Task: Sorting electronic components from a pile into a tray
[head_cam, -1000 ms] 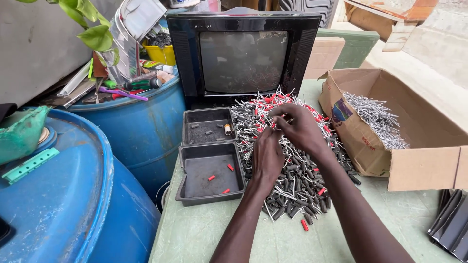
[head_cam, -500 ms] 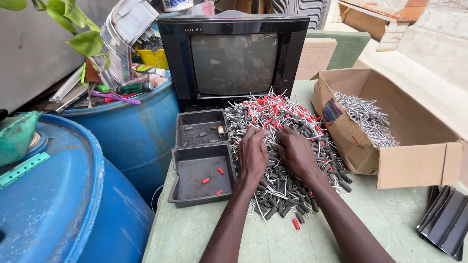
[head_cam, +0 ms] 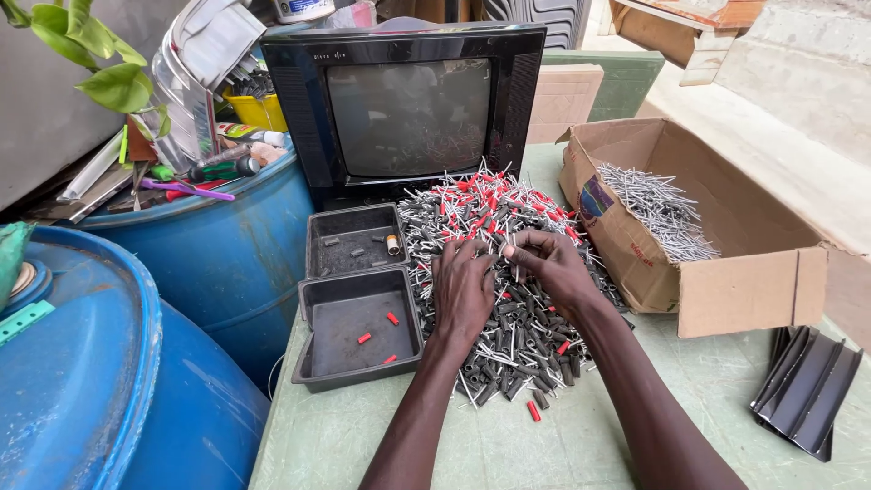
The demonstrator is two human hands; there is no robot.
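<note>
Both hands rest on a big heap of small plastic-capped pins (head_cam: 508, 272) — grey and red sleeves with metal prongs — piled on the green table (head_cam: 581, 436) in front of an old black television (head_cam: 408, 109). The left hand (head_cam: 461, 295) lies palm-down on the heap, fingers spread, gripping nothing I can make out; the right hand (head_cam: 549, 263) pinches one thin pin between thumb and fingertips. Judging by the near black tray (head_cam: 358, 331), which holds only three red pieces, and the far tray (head_cam: 354, 240) with a few grey bits, the sorting looks barely begun; nearly the whole heap remains. The cardboard box (head_cam: 717, 263) of bare metal pins crowds the right side, the blue drums (head_cam: 209, 254) the left — open table lies only toward the person.
</note>
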